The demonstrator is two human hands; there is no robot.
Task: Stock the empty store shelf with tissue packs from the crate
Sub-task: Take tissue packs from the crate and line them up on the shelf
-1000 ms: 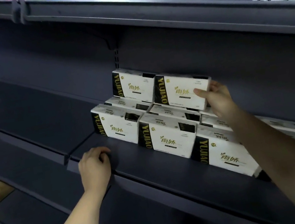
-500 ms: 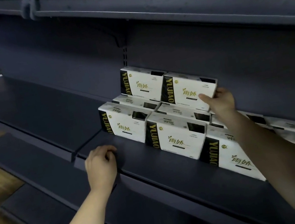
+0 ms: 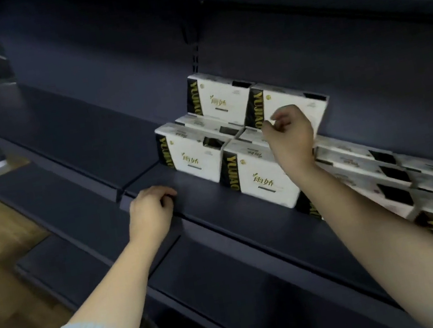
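Right hand (image 3: 288, 136) hangs loose by the top right tissue pack (image 3: 285, 102), holding nothing, we think; it is blurry. Our left hand (image 3: 152, 212) curls on the shelf (image 3: 64, 127) edge. Packs fill the right; the left waits.

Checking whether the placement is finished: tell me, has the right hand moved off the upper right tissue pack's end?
Yes. The right hand has pulled back off the end of the upper right tissue pack and now hangs in front of it, empty.
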